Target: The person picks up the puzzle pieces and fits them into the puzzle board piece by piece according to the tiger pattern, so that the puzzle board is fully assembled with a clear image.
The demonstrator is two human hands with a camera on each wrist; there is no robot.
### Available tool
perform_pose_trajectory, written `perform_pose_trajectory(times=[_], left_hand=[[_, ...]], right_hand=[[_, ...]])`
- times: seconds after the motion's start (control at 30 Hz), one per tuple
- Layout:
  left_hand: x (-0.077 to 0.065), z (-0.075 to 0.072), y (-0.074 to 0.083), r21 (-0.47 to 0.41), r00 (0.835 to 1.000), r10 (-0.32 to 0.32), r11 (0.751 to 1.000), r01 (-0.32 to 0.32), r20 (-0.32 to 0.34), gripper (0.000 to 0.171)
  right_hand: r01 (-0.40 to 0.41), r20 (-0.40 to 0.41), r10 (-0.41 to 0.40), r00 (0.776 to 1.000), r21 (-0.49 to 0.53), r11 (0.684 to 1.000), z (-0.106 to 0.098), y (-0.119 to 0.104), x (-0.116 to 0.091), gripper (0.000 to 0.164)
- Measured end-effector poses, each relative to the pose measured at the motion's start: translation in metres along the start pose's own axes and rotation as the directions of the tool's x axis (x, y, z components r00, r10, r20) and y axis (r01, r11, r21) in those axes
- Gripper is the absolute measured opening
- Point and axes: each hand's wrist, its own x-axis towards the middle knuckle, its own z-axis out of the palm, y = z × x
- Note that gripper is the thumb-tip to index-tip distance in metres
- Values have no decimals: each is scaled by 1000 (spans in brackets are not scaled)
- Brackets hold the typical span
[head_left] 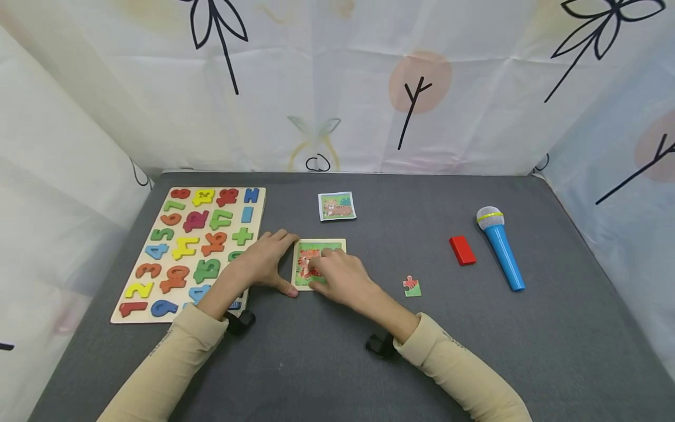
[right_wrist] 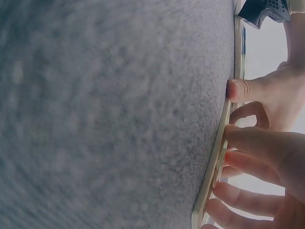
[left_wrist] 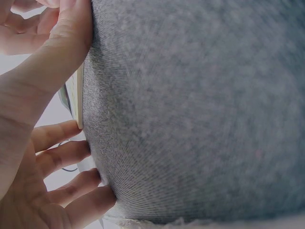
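Note:
A small wooden jigsaw puzzle board [head_left: 319, 241] with an orange animal on green lies in front of me. My left hand [head_left: 266, 261] holds its left side, the thumb at the near corner and a finger at the far corner. In the left wrist view the other fingers [left_wrist: 71, 186] spread down onto the cloth. My right hand [head_left: 343, 275] rests over the board, its fingertips pressing the picture. The right wrist view shows those fingers [right_wrist: 252, 162] extended onto the board's top; any piece beneath them is hidden. One loose puzzle piece [head_left: 412, 286], red and green, lies to the right.
A wooden letter and number board [head_left: 258, 202] lies at the left, partly under my left arm. Beyond the puzzle is a small picture card [head_left: 337, 206]. A red block [head_left: 462, 251] and a blue toy microphone [head_left: 503, 249] lie at the right on the grey tabletop [head_left: 316, 363].

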Motion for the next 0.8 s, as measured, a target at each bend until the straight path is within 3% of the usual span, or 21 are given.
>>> perform_pose_trajectory(times=[0.8], left_hand=[[2,2,-1,1,1000,-6,1000,6,5,115]], right_hand=[[-10,22,10,1000,-12,1000,-2,1,-2,19]])
